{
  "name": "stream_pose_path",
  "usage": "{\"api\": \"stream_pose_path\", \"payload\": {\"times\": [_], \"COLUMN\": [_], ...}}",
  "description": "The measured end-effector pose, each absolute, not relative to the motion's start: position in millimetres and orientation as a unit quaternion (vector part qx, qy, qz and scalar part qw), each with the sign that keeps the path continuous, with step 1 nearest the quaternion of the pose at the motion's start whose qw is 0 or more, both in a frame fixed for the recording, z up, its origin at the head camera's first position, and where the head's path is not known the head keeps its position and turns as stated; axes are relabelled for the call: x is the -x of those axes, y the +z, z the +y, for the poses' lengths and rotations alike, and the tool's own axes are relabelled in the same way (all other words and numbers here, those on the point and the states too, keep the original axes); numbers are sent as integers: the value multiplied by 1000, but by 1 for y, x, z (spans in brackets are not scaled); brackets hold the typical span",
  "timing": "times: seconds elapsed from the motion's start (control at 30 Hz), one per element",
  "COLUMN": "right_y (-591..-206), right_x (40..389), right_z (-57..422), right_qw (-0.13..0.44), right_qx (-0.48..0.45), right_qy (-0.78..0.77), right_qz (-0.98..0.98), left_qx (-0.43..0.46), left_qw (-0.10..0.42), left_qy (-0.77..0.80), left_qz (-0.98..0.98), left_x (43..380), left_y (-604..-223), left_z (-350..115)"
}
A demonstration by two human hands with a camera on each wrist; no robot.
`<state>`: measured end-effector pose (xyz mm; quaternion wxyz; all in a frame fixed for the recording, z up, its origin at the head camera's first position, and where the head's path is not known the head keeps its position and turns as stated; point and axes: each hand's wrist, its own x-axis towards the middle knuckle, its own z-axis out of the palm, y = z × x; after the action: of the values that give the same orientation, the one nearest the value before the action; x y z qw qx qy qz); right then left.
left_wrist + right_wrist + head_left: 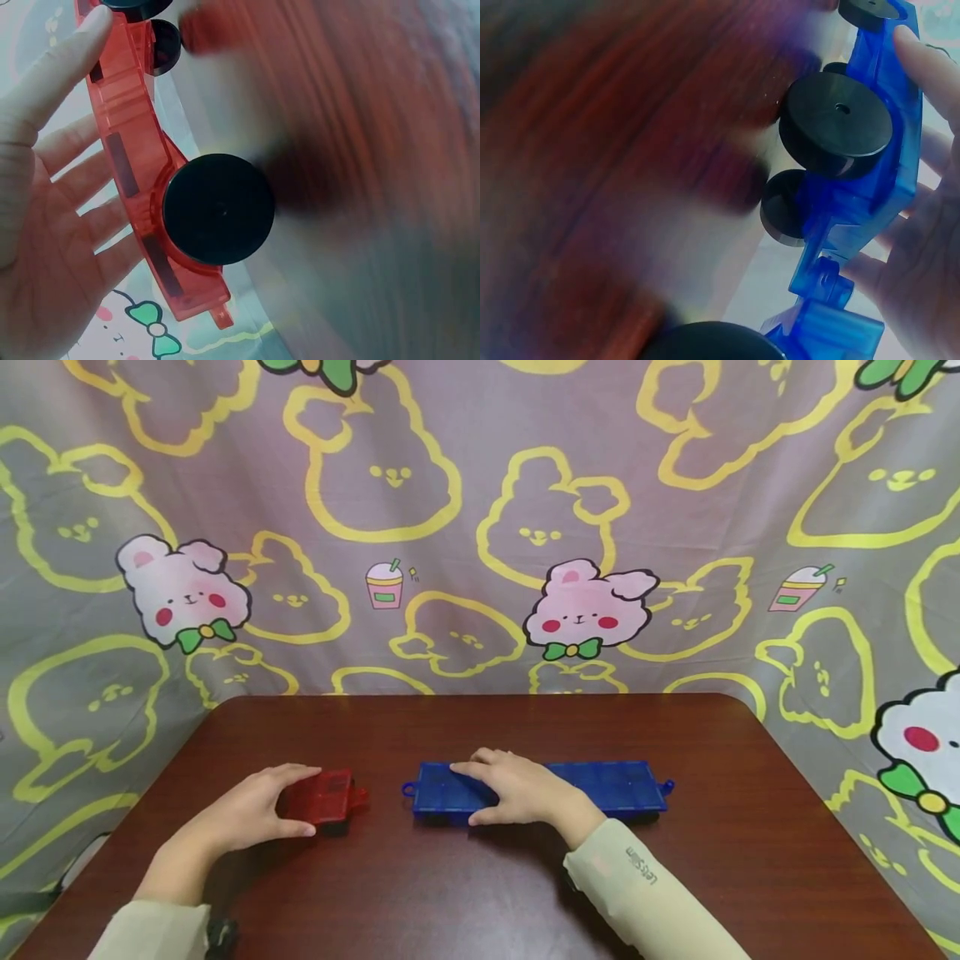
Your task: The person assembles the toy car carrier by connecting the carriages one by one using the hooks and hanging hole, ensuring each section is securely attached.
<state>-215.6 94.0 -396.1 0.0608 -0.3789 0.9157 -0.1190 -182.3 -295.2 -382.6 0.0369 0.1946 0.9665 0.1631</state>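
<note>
Left hand spread wide across a red translucent plastic car with black wheels, thumb on near edge, fingers on far; right hand likewise spans a long blue translucent plastic wheeled toy, gripping it toward its left part; both toys on the dark reddish-brown wooden tabletop, red at left, blue near middle; red tab and blue ring face each other, apart; patterned grey cloth behind.
</note>
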Motion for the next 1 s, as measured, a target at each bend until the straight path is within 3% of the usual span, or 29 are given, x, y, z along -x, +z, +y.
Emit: {"api": "stream_pose_path", "payload": {"times": [1.0], "right_y": [-393], "right_x": [213], "right_z": [98], "right_qw": [59], "right_qx": [393], "right_qy": [-161], "right_qz": [903], "left_qx": [-194], "left_qw": [46], "left_qy": [165], "left_qz": [966], "left_x": [190], "left_y": [-382], "left_z": [-257]}}
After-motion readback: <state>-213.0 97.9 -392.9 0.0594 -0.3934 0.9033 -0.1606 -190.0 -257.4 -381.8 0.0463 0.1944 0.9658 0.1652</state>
